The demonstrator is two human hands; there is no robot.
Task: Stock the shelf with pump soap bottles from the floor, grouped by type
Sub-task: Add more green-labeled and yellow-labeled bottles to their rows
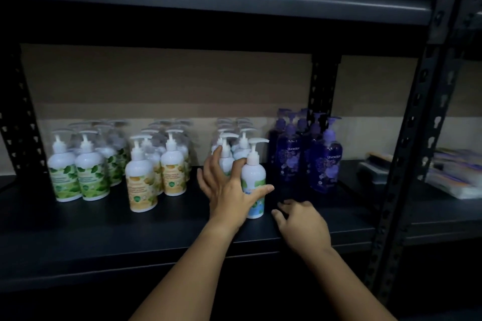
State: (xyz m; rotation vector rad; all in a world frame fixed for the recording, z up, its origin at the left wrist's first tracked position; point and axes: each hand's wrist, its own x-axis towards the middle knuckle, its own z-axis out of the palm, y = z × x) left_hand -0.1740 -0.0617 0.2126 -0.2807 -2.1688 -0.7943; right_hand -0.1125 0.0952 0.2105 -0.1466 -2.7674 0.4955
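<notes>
left hand [229, 190] spreads its fingers against the blue-label white pump bottle [254, 177] standing at the front of its group on the black shelf [104, 229], right hand [302, 224] loosely open and holding nothing just beside it, purple bottles [324, 156] close right.

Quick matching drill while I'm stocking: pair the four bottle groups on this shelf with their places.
Things:
1. green-label bottles
2. yellow-label bottles
3. blue-label bottle
4. purple bottles

Places:
A. farthest right of the four groups
B. touched by the left hand
C. farthest left on the shelf
D. second group from the left

Pairs: 1-C, 2-D, 3-B, 4-A
</notes>
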